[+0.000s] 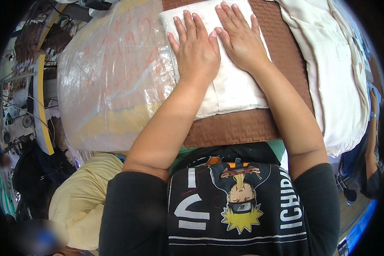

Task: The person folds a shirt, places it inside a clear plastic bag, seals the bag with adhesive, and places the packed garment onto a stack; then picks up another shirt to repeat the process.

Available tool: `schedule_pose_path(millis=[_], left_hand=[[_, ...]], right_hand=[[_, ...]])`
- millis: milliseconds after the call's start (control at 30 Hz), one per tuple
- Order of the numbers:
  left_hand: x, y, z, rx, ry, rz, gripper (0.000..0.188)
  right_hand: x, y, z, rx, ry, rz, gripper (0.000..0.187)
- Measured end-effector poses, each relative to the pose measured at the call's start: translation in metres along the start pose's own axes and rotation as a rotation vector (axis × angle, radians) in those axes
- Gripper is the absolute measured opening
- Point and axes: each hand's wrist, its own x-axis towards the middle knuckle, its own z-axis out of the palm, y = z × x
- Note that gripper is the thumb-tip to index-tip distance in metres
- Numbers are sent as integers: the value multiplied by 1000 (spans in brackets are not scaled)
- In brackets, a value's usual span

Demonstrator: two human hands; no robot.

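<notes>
A folded white garment lies flat on a brown textured cloth before me. Both my palms press down on its far half. My left hand rests on the left side with its fingers spread. Close beside it, my right hand lies flat, fingers stretched toward the far edge. The two thumbs are near each other. Neither hand grips anything, and the cloth beneath the palms is hidden.
Clear plastic sheeting covers the table's left part. Along the right side lies a stack of cream garments. At lower left is a pale yellow cloth or garment. A yellow-edged board stands farther left, and another person's arm shows at far right.
</notes>
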Motion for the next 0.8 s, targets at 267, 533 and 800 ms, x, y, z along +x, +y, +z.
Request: schedule_pose_path(millis=[267,533,800], left_hand=[[-3,0,-7,-7,-30,-19,58],[-1,-26,-87,-214,-119,152,62],[-72,-37,-75,-64,32,343,57]], right_hand=[[-1,-1,-1,58,-95,44,52],[13,38,-87,866,-196,105,53],[-51,4,-102,272,-78,-44,50]])
